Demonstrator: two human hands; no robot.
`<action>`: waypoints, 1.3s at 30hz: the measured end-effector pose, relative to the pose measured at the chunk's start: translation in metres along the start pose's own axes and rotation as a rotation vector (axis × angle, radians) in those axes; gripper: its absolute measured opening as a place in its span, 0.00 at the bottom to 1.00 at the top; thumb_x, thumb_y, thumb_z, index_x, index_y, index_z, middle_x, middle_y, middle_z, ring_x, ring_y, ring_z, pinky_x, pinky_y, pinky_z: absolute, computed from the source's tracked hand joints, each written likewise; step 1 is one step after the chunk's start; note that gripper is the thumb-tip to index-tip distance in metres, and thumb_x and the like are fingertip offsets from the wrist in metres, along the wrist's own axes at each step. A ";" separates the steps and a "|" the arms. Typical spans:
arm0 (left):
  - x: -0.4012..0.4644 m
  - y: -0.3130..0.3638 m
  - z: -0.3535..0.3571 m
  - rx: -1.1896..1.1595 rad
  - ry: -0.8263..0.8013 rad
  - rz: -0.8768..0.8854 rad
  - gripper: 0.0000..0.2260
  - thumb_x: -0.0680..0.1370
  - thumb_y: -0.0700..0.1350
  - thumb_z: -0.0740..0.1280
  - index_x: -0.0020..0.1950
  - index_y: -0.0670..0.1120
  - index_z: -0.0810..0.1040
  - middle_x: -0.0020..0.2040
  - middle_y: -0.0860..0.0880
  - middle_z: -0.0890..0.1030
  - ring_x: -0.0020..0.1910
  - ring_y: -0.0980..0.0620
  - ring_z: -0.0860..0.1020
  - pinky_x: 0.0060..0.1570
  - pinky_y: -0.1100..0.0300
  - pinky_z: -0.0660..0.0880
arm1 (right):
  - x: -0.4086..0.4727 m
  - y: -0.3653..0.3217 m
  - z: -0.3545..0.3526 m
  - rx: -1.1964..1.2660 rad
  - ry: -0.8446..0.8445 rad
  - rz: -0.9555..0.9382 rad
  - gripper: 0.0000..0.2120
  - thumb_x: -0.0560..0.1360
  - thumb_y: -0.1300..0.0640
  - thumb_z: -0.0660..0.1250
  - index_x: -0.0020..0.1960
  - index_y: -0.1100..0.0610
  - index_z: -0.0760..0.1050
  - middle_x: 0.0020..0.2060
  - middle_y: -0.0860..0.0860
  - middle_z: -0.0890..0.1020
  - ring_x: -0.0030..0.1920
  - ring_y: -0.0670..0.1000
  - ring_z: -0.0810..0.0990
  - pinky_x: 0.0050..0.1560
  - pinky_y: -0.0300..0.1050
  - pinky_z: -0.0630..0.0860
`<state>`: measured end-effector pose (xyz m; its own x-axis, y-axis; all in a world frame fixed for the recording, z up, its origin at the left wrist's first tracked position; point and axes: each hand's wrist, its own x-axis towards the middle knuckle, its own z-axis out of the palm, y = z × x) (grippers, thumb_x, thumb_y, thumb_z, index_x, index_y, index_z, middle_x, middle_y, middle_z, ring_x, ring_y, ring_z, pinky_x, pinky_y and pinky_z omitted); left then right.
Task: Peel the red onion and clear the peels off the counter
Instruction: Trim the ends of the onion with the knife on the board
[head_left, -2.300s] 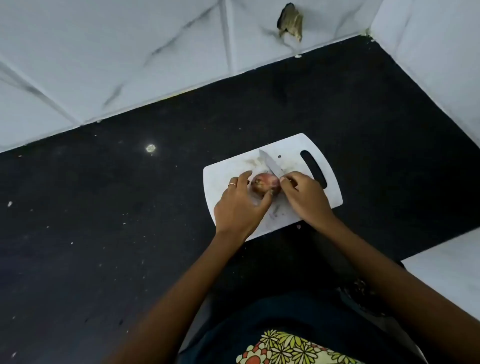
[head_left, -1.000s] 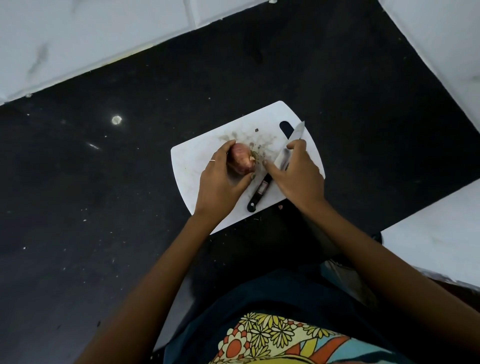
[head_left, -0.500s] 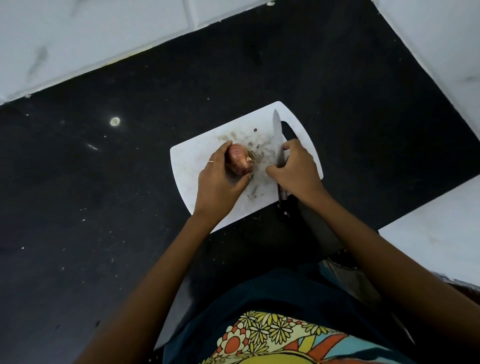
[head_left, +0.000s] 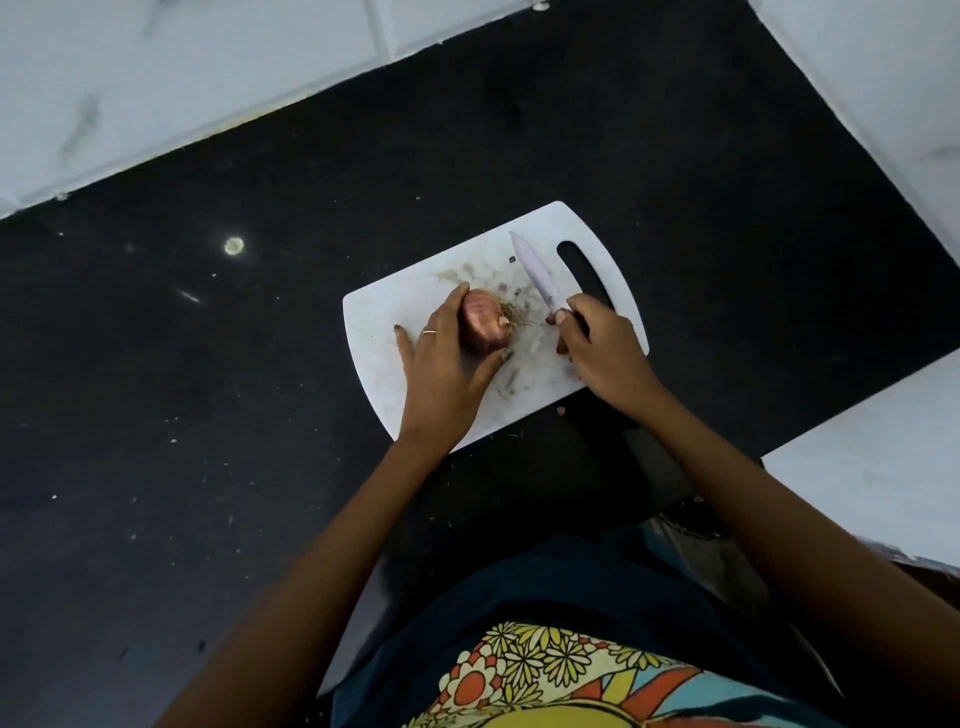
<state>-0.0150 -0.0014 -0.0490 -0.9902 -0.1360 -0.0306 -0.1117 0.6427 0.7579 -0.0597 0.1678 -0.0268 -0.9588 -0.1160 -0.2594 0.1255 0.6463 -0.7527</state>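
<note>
Onion (head_left: 484, 323) between left hand (head_left: 441, 374) fingers (head_left: 451, 306), on board (head_left: 374, 332)

The left hand (head_left: 441, 364) held the onion (head_left: 484, 321) on the board (head_left: 384, 317). The right hand (head_left: 605, 353) gripped the knife (head_left: 537, 278), its blade pointing away, beside the onion on the black table (head_left: 208, 415).

I see a black speckled counter (head_left: 208, 467) running into a corner, with white marbled wall tiles (head_left: 156, 78) behind it and a second white wall (head_left: 883, 104) at right.
</note>
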 end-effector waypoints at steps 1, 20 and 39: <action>0.000 0.000 0.001 0.013 -0.006 0.011 0.32 0.75 0.49 0.70 0.75 0.47 0.60 0.68 0.48 0.73 0.68 0.48 0.70 0.73 0.43 0.39 | -0.001 0.001 0.000 0.006 0.012 0.010 0.12 0.81 0.59 0.57 0.49 0.68 0.72 0.36 0.52 0.79 0.31 0.43 0.73 0.30 0.34 0.68; 0.009 0.029 0.043 0.049 -0.061 0.114 0.33 0.76 0.53 0.68 0.77 0.48 0.58 0.65 0.47 0.74 0.67 0.48 0.68 0.71 0.40 0.34 | -0.009 0.031 -0.028 -0.048 0.185 0.028 0.10 0.81 0.59 0.56 0.47 0.65 0.70 0.40 0.59 0.80 0.34 0.52 0.76 0.36 0.51 0.72; 0.010 0.029 0.046 0.072 -0.018 0.146 0.38 0.75 0.55 0.69 0.78 0.42 0.54 0.63 0.45 0.76 0.64 0.46 0.72 0.74 0.44 0.50 | -0.041 -0.006 -0.037 -0.089 -0.054 -0.123 0.08 0.81 0.55 0.55 0.45 0.57 0.66 0.33 0.57 0.78 0.30 0.55 0.75 0.34 0.55 0.74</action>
<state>-0.0318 0.0503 -0.0570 -0.9976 -0.0236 0.0644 0.0289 0.7070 0.7066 -0.0305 0.1962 0.0107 -0.9500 -0.2374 -0.2028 -0.0174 0.6888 -0.7247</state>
